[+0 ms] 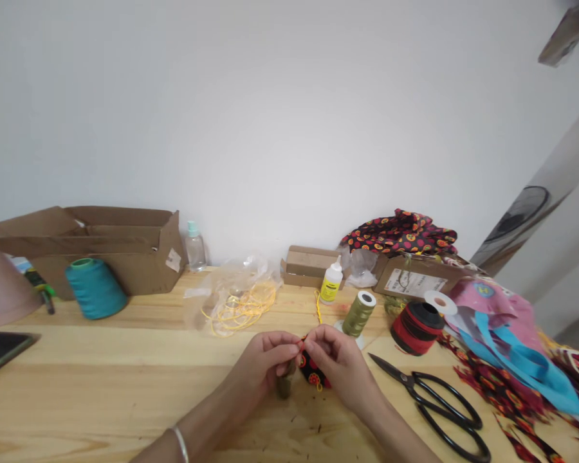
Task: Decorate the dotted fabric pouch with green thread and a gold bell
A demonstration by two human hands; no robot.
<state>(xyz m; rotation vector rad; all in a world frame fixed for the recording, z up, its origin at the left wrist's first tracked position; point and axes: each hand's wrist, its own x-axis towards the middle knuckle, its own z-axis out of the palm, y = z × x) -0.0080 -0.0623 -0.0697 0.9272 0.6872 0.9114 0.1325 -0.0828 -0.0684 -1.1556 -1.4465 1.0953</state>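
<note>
My left hand (266, 360) and my right hand (336, 361) meet fingertip to fingertip over the table, both closed in a pinch. Between them is a small black fabric piece (311, 372) with red and orange round motifs; much of it is behind my right fingers. Both hands pinch at its upper left edge, where a bit of red shows. A yellow cord (319, 308) rises from behind my right hand, and a yellow loop (319, 387) shows at the fabric's lower edge. Below my left fingers hangs an olive tassel-like bundle (284, 386), its top hidden.
Large black scissors (410, 381) lie right of my right hand. Behind stand an olive thread spool (358, 314), a glue bottle (331, 281) and a red-black ribbon roll (417, 328). Yellow cord in plastic (244, 305), a teal thread cone (95, 289) and a cardboard box (139, 263) sit leftward.
</note>
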